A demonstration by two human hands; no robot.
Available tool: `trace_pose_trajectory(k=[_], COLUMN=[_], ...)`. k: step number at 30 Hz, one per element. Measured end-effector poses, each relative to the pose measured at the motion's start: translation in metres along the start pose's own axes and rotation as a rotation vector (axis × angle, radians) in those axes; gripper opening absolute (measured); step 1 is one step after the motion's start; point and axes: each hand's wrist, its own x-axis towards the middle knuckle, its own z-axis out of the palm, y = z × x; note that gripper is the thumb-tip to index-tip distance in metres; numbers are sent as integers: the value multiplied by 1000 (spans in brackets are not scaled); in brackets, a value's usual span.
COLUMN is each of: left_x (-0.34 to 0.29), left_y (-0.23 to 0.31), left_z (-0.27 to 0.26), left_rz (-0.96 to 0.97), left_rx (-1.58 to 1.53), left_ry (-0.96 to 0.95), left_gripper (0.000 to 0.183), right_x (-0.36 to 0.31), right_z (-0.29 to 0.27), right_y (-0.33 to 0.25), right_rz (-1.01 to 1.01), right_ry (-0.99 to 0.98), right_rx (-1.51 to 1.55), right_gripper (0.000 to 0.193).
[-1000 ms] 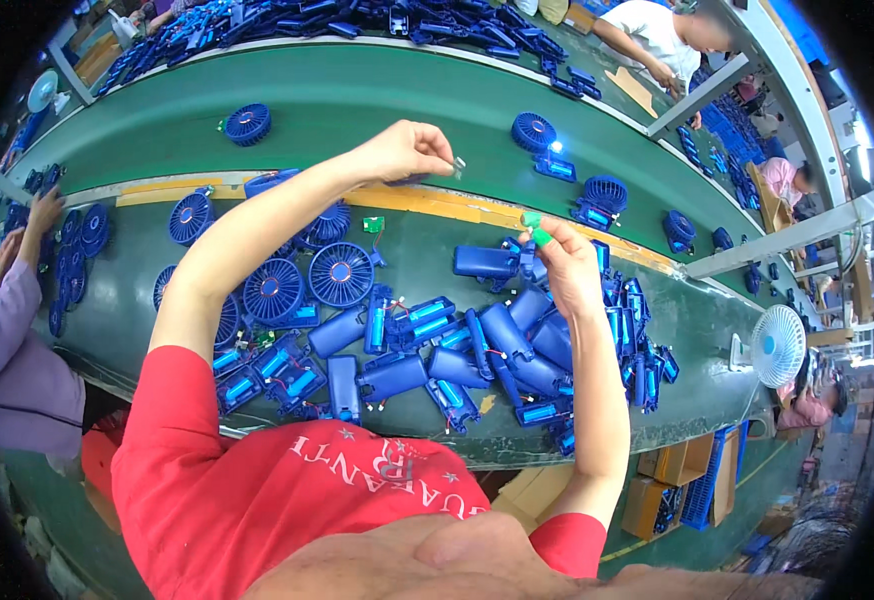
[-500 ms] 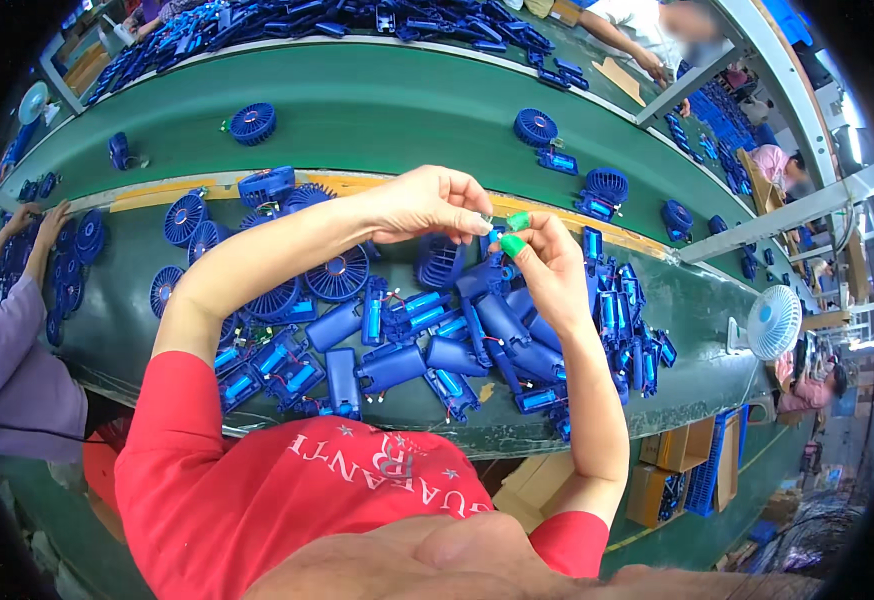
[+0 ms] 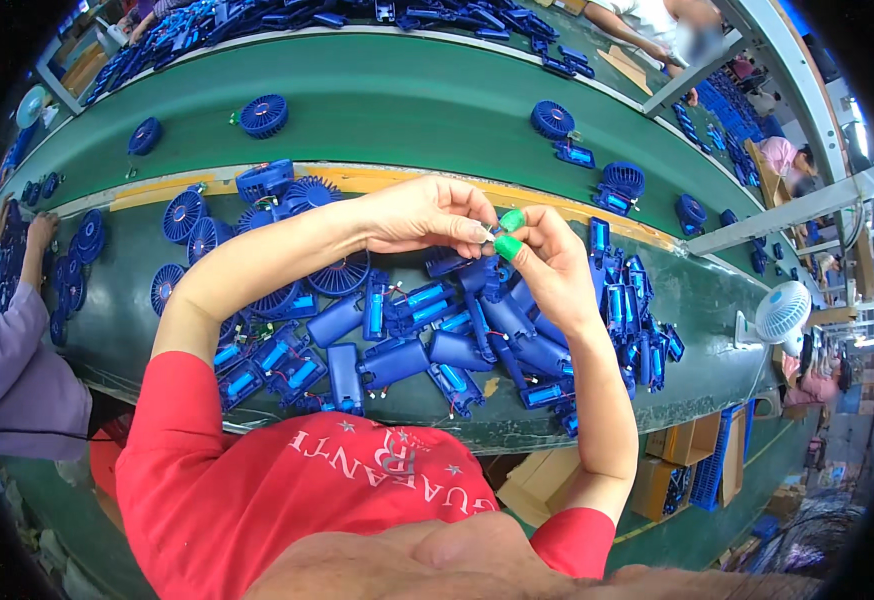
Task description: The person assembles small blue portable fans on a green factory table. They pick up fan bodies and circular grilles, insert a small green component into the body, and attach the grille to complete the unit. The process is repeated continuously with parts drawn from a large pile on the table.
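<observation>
My left hand [image 3: 432,215] and my right hand [image 3: 554,262] meet fingertip to fingertip above the bench, both closed in a pinch. Green covers wrap the thumb and index finger of the right one. Between the fingertips shows a small white part [image 3: 490,235], too small and covered to name exactly. Below lies a pile of blue handle casings [image 3: 394,362], some turned to show light blue cylindrical cells with thin red wires. Round blue fan heads [image 3: 339,272] with ribbed grilles are heaped under and beside my left forearm.
Past a yellow-edged ledge [image 3: 377,180], a green conveyor belt [image 3: 387,100] carries spaced fan units [image 3: 263,116]. A light blue desk fan [image 3: 782,312] stands at the bench's right end. A co-worker in purple sleeves [image 3: 32,340] sits left. Cardboard boxes [image 3: 662,485] stand below right.
The fan units on the belt have shifted to the right. My hands have drawn closer together, fingertips still pinched. The co-worker's hands at the left have moved.
</observation>
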Motion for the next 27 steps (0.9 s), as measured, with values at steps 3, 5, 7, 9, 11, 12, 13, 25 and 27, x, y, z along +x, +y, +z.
trace_pose_trajectory(k=[3, 5, 7, 9, 11, 12, 13, 25, 27], left_x=[1, 1, 1, -1, -1, 1, 5, 32, 12], left_y=[-2, -4, -3, -4, -4, -4, -3, 58, 67], left_z=[0, 1, 2, 1, -3, -6, -10, -156, -162], left_rz=[31, 46, 51, 55, 61, 80, 99, 327, -166], left_rx=[14, 20, -2, 4, 40, 118, 196, 1775, 1878], left_ry=[-3, 13, 29, 32, 23, 35, 48, 633, 996], left_gripper=[21, 20, 20, 19, 19, 19, 18, 49, 64], right_x=[-1, 0, 1, 5, 7, 9, 12, 23, 9], right_z=[1, 1, 1, 3, 2, 1, -2, -77, -78], right_y=[-3, -4, -5, -6, -3, -2, 2, 64, 54], right_rz=[-9, -16, -13, 1, 10, 12, 33, 4, 78], right_ry=[-15, -14, -15, -24, -35, -42, -20, 298, 333], right_rx=[3, -14, 4, 57, 44, 38, 10, -447, -651], right_gripper=[14, 14, 14, 14, 15, 16, 16, 20, 18])
